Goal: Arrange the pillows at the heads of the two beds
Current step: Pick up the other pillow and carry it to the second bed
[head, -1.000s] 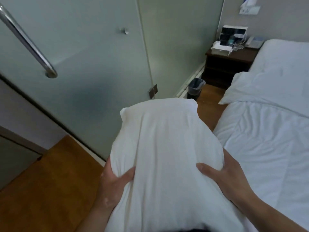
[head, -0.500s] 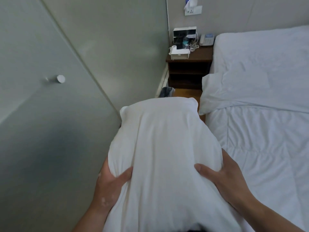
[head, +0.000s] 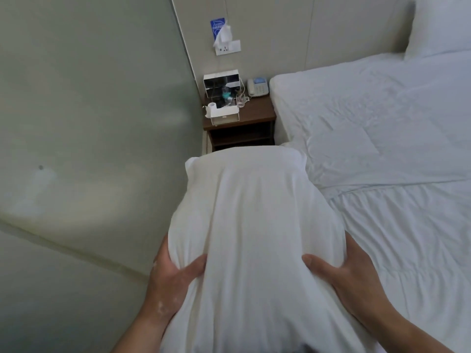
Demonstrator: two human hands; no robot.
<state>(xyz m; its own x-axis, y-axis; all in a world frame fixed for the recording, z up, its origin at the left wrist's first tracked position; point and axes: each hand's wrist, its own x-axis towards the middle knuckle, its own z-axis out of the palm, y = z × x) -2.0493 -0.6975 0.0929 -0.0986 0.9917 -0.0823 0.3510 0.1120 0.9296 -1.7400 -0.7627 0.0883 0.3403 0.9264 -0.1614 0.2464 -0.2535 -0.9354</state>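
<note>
White pillow, carried lengthwise in front of you, just left of the bed. Your left hand clamps its left flank, thumb pressed into the cloth; your right hand clamps its right flank likewise. Beyond the pillow's far end, against the bed's head corner, stands a dark wooden nightstand bearing a telephone. A second pillow leans at the bed's head.

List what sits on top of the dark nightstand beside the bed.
On the nightstand: a white tissue box, a clear organizer holding small items too blurred to name, a glass and a white telephone. The carried pillow covers its lower shelves.
</note>
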